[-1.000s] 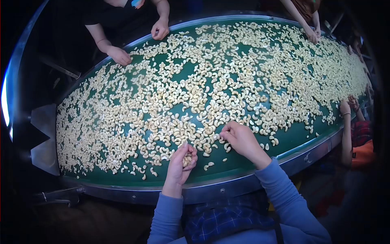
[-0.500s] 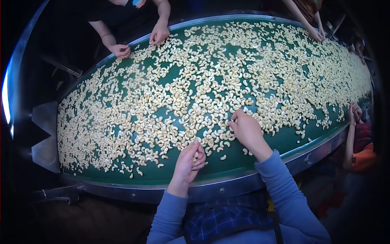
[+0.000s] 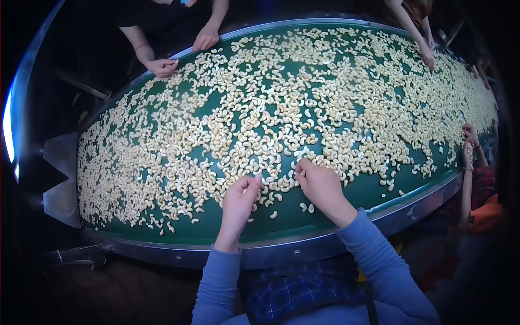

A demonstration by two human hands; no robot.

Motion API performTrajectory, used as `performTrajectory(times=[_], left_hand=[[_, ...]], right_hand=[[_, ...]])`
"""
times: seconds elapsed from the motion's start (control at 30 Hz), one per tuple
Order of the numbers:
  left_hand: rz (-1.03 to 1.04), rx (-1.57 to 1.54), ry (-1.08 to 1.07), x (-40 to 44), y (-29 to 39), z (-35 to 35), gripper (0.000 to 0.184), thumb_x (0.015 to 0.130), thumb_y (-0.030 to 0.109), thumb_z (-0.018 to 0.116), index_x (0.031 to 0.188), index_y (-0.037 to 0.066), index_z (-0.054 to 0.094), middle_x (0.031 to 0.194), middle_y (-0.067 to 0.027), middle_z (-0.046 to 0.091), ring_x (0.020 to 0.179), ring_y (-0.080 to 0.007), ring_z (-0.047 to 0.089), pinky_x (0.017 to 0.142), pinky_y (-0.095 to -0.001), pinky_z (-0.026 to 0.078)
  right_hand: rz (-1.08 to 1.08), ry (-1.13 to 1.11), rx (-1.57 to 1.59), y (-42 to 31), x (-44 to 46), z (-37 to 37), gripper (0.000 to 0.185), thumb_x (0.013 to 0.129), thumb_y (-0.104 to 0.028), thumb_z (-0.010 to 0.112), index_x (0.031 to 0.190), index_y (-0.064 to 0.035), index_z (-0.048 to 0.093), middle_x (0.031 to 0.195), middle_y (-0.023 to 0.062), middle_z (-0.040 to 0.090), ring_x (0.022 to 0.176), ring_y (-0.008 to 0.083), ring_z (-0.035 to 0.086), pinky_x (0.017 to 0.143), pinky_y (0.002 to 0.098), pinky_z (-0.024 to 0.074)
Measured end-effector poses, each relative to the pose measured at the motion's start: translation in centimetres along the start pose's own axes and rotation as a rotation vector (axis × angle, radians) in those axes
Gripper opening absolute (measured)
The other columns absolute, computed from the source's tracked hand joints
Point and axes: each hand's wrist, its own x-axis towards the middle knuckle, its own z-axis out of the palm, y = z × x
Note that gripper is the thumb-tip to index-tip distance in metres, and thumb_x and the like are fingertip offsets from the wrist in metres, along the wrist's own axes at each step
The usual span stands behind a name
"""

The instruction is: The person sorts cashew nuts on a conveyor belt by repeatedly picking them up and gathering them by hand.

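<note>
Pale cashew nuts lie thickly scattered over a green belt. My left hand is just above the near side of the nuts, closed, with thumb and forefinger together; its palm is turned from view, hiding the cashews seen in it half a second ago. To its right, my right hand pinches thumb and forefinger at the near edge of the spread. Whatever those right fingertips hold is too small to make out. A few loose cashews rest on the belt between and below my hands.
A metal rim runs along the belt's near side. Across the belt are one person's hands and, further right, another person's hand. A third person's hands reach in at right. Angled metal plates stand at the left end.
The cashews have shifted left along with the belt. My left hand has moved up and left, turning its palm down; my right hand has come slightly nearer and left. Other people's hands have shifted.
</note>
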Motion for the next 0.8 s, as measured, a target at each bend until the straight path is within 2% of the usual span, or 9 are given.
performTrajectory(times=[0.17, 0.2, 0.33, 0.43, 0.47, 0.57, 0.7, 0.73, 0.8], left_hand=[[0.378, 0.821, 0.252, 2.8, 0.5, 2.4, 0.015, 0.092, 0.020, 0.063, 0.093, 0.005, 0.064, 0.067, -0.0073, 0.063, 0.058, -0.0216, 0.062, 0.053, -0.0330, 0.046], [0.457, 0.836, 0.288, 3.2, 0.2, 3.0, 0.014, 0.089, 0.018, 0.064, 0.098, 0.007, 0.063, 0.070, -0.0131, 0.064, 0.065, -0.0320, 0.064, 0.058, -0.0415, 0.048], [0.337, 0.955, 0.254, 4.0, -0.3, 3.3, 0.018, 0.088, 0.017, 0.064, 0.101, 0.006, 0.059, 0.071, -0.0143, 0.065, 0.064, -0.0337, 0.064, 0.060, -0.0435, 0.049], [0.299, 0.593, 0.166, 3.8, -0.3, 3.1, 0.016, 0.091, 0.015, 0.061, 0.101, 0.003, 0.057, 0.074, -0.0112, 0.066, 0.058, -0.0257, 0.063, 0.054, -0.0374, 0.049], [0.125, 0.284, 0.102, 3.1, 0.0, 3.4, 0.014, 0.094, 0.017, 0.057, 0.096, 0.004, 0.055, 0.078, -0.0075, 0.063, 0.052, -0.0151, 0.056, 0.043, -0.0263, 0.040], [-0.081, -0.697, -0.182, 1.7, -0.6, 2.2, 0.016, 0.096, 0.022, 0.055, 0.095, 0.006, 0.055, 0.081, -0.0056, 0.060, 0.049, -0.0088, 0.049, 0.039, -0.0184, 0.029], [-0.052, -0.519, -0.062, 0.9, 0.9, 3.9, 0.022, 0.100, 0.028, 0.052, 0.091, 0.008, 0.054, 0.077, -0.0033, 0.056, 0.054, -0.0064, 0.049, 0.041, -0.0160, 0.027], [-0.068, -0.450, -0.067, 0.9, 0.6, 4.1, 0.026, 0.101, 0.031, 0.052, 0.090, 0.008, 0.055, 0.075, -0.0013, 0.055, 0.058, -0.0055, 0.051, 0.042, -0.0148, 0.029], [-0.122, -0.412, -0.024, 1.0, 0.4, 5.2, 0.028, 0.102, 0.031, 0.051, 0.090, 0.006, 0.055, 0.076, -0.0022, 0.055, 0.058, -0.0056, 0.050, 0.041, -0.0147, 0.026]], right_hand=[[-0.034, -0.058, 0.119, 1.2, 0.1, -0.3, 0.014, 0.087, -0.019, 0.065, 0.098, -0.0124, 0.060, 0.065, 0.0074, 0.065, 0.060, 0.0286, 0.065, 0.054, 0.0411, 0.0488], [-0.039, -0.066, 0.174, 1.5, 0.0, -0.9, 0.015, 0.087, -0.020, 0.065, 0.098, -0.0122, 0.060, 0.064, 0.0075, 0.065, 0.059, 0.0280, 0.065, 0.054, 0.0405, 0.0487], [0.087, -0.287, 0.399, 1.9, 0.1, -4.2, 0.015, 0.087, -0.022, 0.066, 0.095, -0.0098, 0.063, 0.061, 0.0059, 0.064, 0.054, 0.0253, 0.063, 0.054, 0.0385, 0.0479], [-0.035, -0.170, 0.263, 1.6, 0.9, -3.6, 0.016, 0.088, -0.024, 0.064, 0.093, -0.0081, 0.064, 0.060, 0.0055, 0.064, 0.055, 0.0251, 0.063, 0.053, 0.0384, 0.0471], [-0.141, -0.053, 0.205, 2.0, 1.1, -1.8, 0.017, 0.088, -0.023, 0.063, 0.094, -0.0069, 0.062, 0.062, 0.0080, 0.065, 0.059, 0.0269, 0.065, 0.052, 0.0395, 0.0475], [-0.151, -0.068, -0.027, 1.5, 1.4, 0.5, 0.012, 0.087, -0.022, 0.065, 0.091, -0.0103, 0.063, 0.066, 0.0097, 0.065, 0.064, 0.0303, 0.066, 0.057, 0.0427, 0.0497], [-0.130, -0.197, -0.002, 1.8, 0.8, 0.4, 0.012, 0.087, -0.018, 0.063, 0.092, -0.0074, 0.060, 0.075, 0.0126, 0.067, 0.071, 0.0326, 0.067, 0.061, 0.0453, 0.0499], [-0.196, -0.205, 0.166, 3.1, 0.5, 0.0, 0.014, 0.091, -0.020, 0.060, 0.094, -0.0062, 0.058, 0.073, 0.0104, 0.066, 0.066, 0.0248, 0.066, 0.056, 0.0384, 0.0501], [0.042, -0.473, 0.713, 4.7, 0.1, -2.1, 0.017, 0.095, -0.023, 0.058, 0.093, -0.0064, 0.058, 0.071, 0.0066, 0.063, 0.060, 0.0158, 0.061, 0.051, 0.0301, 0.0456]])
